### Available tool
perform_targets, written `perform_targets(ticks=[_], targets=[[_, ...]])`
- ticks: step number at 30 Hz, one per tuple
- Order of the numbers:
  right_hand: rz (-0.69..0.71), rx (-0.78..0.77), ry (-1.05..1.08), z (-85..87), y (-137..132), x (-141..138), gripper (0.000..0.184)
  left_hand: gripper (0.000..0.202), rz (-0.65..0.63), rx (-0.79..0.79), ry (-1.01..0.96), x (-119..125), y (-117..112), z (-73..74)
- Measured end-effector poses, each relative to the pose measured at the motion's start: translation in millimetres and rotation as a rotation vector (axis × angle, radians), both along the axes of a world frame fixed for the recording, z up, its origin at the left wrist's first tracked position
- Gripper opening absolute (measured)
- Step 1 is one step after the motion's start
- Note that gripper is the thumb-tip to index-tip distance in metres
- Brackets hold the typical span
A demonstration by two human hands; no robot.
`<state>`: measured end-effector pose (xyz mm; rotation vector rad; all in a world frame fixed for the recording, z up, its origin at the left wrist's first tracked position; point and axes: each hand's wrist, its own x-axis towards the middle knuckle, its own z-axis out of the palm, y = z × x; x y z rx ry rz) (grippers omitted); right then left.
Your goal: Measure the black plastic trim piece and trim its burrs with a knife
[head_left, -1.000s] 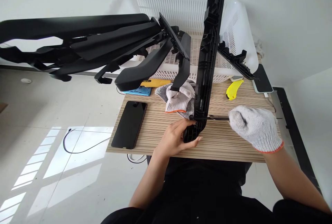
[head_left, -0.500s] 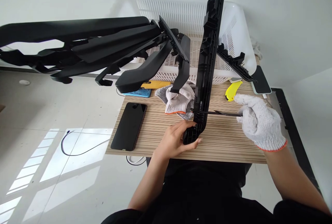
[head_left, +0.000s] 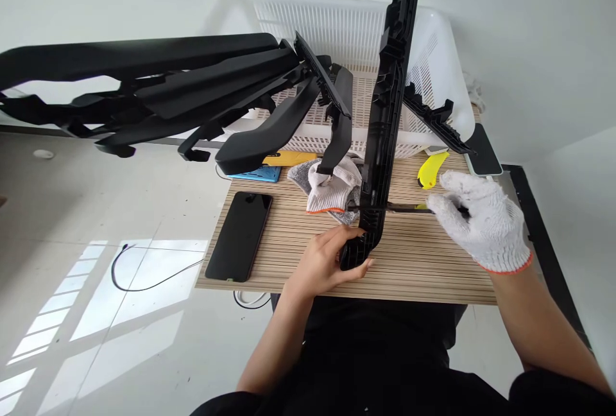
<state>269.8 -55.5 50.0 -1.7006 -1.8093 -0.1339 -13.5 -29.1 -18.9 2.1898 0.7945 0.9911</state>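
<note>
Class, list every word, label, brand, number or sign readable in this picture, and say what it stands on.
No text can be read with certainty.
Orange-yellow item: a small dark marking, too small and blurred to read.
Long black part: no lettering can be made out.
Dark phone on the left: nothing readable on its screen.
Phone on the right: nothing readable on its screen.

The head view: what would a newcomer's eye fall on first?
Probably the cluster of black parts jutting out to the left from the white basket. Next, the long black bar rising up the middle, its near end gripped by the bare left hand. Then, at right, the white-gloved right hand, with a thin dark strip running from it to the bar.
</note>
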Motion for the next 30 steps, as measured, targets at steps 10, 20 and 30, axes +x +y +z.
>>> perform_targets(ticks=[10, 20, 30], targets=[[-0.147, 0.034, -0.031, -1.8, -5.7, -16.9, 0.024, 0.031, -0.011, -0.027, -0.029, 0.0, -0.3, 0.9], [0.004, -0.109, -0.185, 1.0, -0.3, -11.8, 0.038, 0.032, -0.015, -0.024, -0.013, -0.1, -0.8, 0.4], [-0.144, 0.032, -0.258, 4.5, 5.9, -16.5, 0.039, 0.030, -0.039, 0.019, 0.050, 3.0, -0.5, 3.2]])
